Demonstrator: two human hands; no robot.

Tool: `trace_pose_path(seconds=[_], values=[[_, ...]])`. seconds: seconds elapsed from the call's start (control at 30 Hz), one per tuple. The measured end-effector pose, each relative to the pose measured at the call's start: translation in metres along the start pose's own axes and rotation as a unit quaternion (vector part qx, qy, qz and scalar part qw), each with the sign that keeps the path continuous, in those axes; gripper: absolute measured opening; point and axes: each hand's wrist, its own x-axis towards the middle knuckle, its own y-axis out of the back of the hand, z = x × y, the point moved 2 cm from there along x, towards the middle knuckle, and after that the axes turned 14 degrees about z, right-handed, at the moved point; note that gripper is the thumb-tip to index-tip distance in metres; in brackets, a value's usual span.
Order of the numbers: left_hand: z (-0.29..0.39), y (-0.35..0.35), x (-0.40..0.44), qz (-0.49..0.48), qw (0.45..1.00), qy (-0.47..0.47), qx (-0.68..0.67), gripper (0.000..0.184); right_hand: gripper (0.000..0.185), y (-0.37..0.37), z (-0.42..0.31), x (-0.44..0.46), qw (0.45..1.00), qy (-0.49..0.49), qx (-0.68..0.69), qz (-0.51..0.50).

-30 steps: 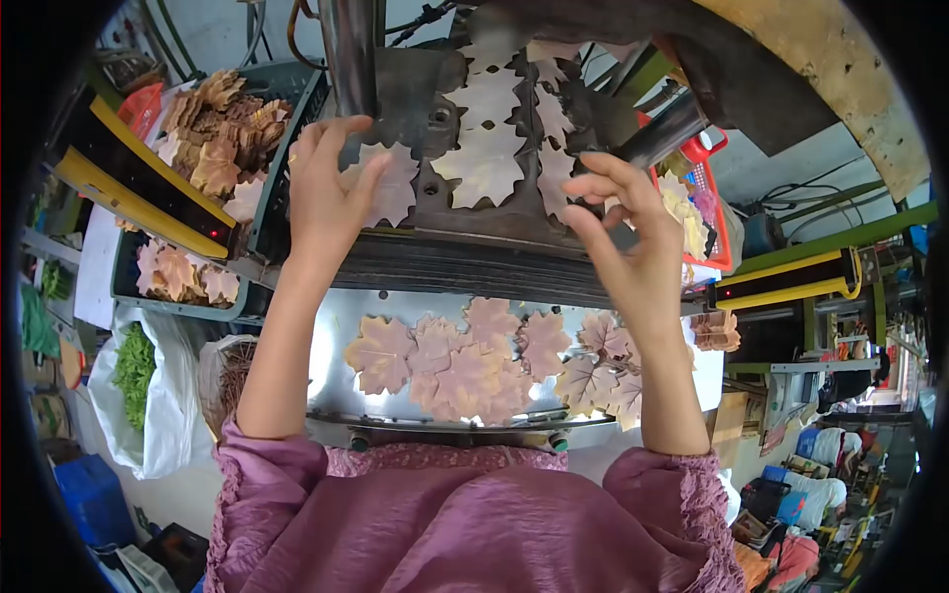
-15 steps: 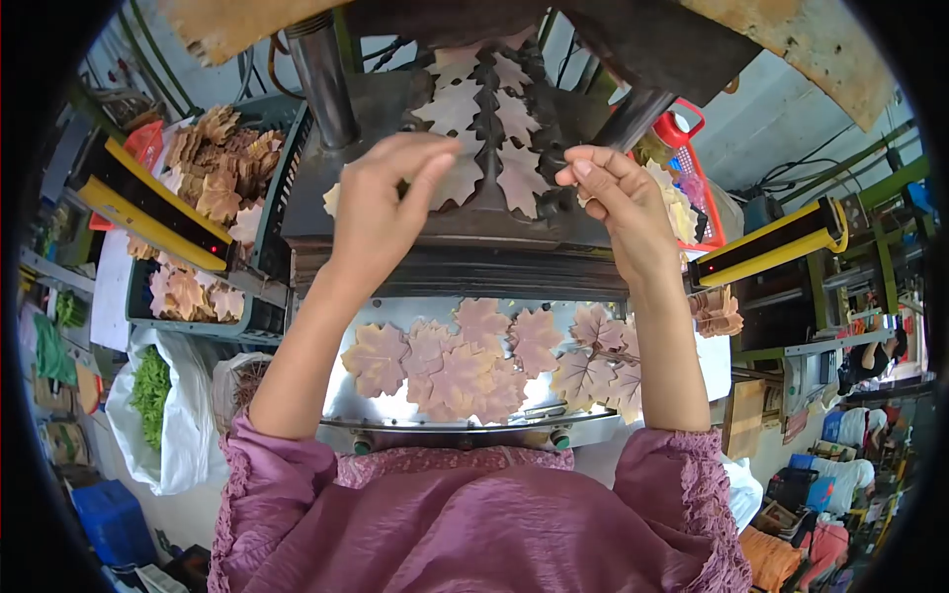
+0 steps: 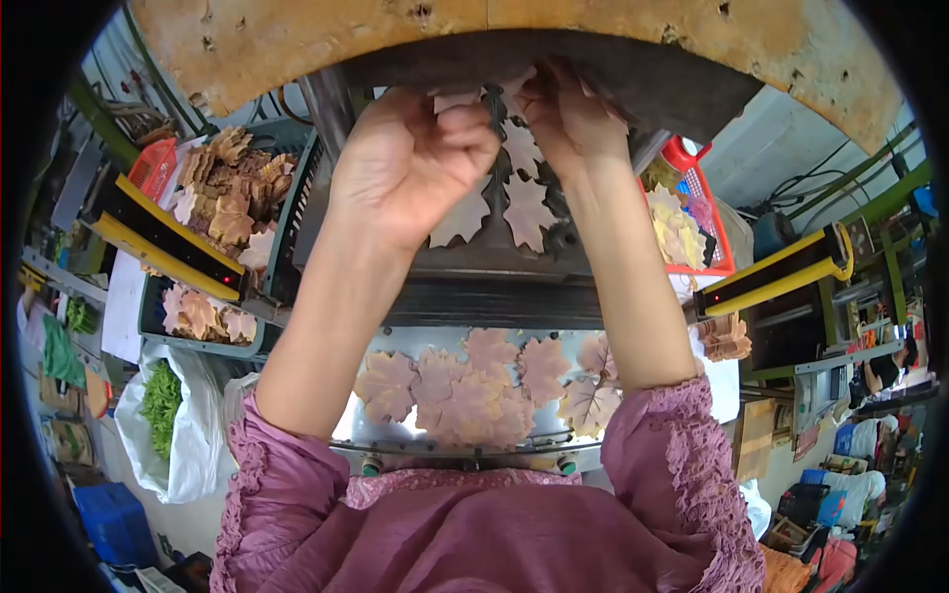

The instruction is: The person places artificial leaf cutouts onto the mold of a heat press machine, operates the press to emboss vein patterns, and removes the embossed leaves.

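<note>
Fingers curled, my left hand (image 3: 410,163) hovers over the left part of the dark metal die plate (image 3: 395,259); whatever it may hold is hidden. Farther in, my right hand (image 3: 571,119) reaches beneath the wooden board, its fingers bent near the upper leaf pieces; its fingertips are partly hidden. Between and below my hands, pale leaf shapes (image 3: 528,211) lie in the plate. On the shiny metal tray (image 3: 395,339) nearer my body, several pinkish leaves (image 3: 474,400) lie overlapping.
A wooden board (image 3: 494,22) arches overhead. Yellow-black sensor bars (image 3: 168,237) flank the press on both sides. A green crate (image 3: 297,212) of stacked leaves is at left, a red basket (image 3: 730,259) at right. A white bag (image 3: 188,445) with green pieces stands lower left.
Both hands have moved farther into the press, the right one forward and leftward. The view has shifted, and the wooden board now covers more of the top.
</note>
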Motion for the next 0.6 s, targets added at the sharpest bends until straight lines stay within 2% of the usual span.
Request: trace_pose_path(seconds=[0.03,0.07,0.2,0.23,0.27,0.37,0.4,0.6], values=[[-0.009,-0.009,0.005,0.007,1.000,-0.027,0.013,0.030,0.031,0.000,0.000,0.001,0.998,0.005,0.058,0.008],[-0.036,-0.016,0.017,0.011,0.998,-0.052,0.023,0.031,0.031,0.000,-0.001,-0.001,0.998,0.009,0.055,0.011],[-0.066,-0.023,0.017,0.031,0.982,-0.165,0.082,0.035,0.031,-0.016,0.005,-0.007,0.980,0.065,-0.138,0.126],[-0.076,-0.031,0.023,0.035,0.976,-0.191,0.101,0.036,0.031,-0.017,0.008,-0.005,0.981,0.063,-0.136,0.124],[-0.083,-0.032,0.019,0.041,0.969,-0.214,0.119,0.037,0.031,-0.015,0.009,-0.003,0.973,0.069,-0.190,0.116],[-0.108,-0.033,0.036,0.027,0.982,-0.157,0.099,0.038,0.034,-0.007,0.001,0.004,0.926,0.093,-0.354,0.092],[-0.106,-0.041,0.046,0.020,0.987,-0.131,0.089,0.039,0.034,-0.005,-0.004,0.006,0.925,0.096,-0.357,0.089],[-0.076,-0.027,0.043,-0.040,0.999,0.011,0.008,0.043,0.017,0.018,-0.037,0.010,0.913,-0.097,-0.389,-0.069]])
